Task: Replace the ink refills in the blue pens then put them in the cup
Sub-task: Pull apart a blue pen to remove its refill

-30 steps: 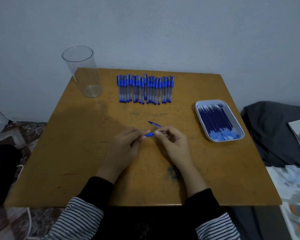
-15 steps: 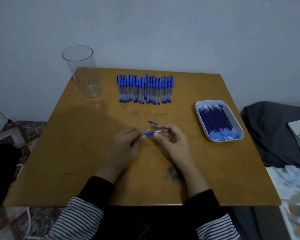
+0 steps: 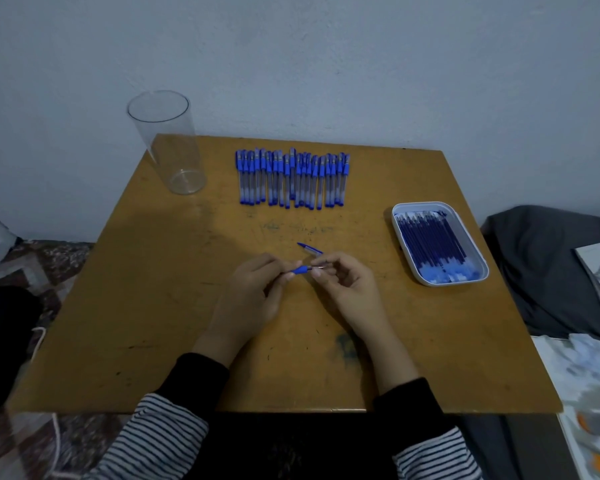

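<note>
A: Start at the left. Where's the cup?
B: The cup (image 3: 174, 157) stands upright on the far left corner of the table (image 3: 153, 289). It is clear, with nothing in it. It looks like thin plastic, so probably light enough to tip if a pen knocks the wall.

A: And the pens?
B: A row (image 3: 291, 178) lies side by side at the far edge, caps on, well apart from the cup. One pen (image 3: 300, 270) is out, held just above the middle of the table.

A: Held how?
B: The left hand (image 3: 253, 299) has its fingers curled round the barrel, which they mostly hide. Thumb and forefinger close beside the blue grip. The right hand (image 3: 352, 296) pinches the thin metallic end between thumb and forefinger, with the other fingers loosely curled. I cannot tell whether that end is the nib cone or the refill itself.

A: Anything loose?
B: A small blue-and-clear piece, likely the cap (image 3: 309, 249), lies on the table just behind the right fingers.

A: How will the pen handle?
B: It should be light and stiff, with a smooth, slippery barrel. The blue grip looks the surest hold. A thin refill may bend, so I'd pull it straight.

A: The spares?
B: The refills (image 3: 430, 240) lie packed lengthwise in the tray (image 3: 421, 205) at the right. I'd lift one by an end.
</note>
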Demonstrator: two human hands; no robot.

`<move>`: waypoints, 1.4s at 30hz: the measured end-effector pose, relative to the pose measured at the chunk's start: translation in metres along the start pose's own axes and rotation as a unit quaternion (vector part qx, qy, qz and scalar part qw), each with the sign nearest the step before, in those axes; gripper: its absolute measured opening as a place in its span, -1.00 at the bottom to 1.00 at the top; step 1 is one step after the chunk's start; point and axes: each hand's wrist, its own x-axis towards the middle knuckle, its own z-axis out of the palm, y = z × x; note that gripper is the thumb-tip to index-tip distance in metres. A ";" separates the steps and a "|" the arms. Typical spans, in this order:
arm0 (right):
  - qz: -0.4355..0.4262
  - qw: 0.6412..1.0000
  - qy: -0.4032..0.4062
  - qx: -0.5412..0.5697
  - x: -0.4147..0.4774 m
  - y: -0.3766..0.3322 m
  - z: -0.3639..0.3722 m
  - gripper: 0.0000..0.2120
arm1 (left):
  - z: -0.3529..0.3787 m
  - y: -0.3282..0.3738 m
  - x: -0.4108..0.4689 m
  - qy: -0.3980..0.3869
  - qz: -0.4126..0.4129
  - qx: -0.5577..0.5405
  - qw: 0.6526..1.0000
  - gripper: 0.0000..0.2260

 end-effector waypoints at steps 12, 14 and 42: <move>0.020 0.998 0.007 0.056 -0.001 -0.001 -0.002 -0.83 | 0.000 0.000 0.001 0.000 -0.008 -0.009 1.000 -0.81; 0.012 1.000 0.001 0.027 -0.001 0.000 -0.002 -0.88 | -0.001 0.001 0.001 -0.002 -0.005 -0.002 1.000 -0.80; 0.048 0.995 0.065 0.057 -0.002 0.003 -0.007 -0.84 | -0.001 -0.001 -0.001 0.022 -0.035 0.001 0.999 -0.83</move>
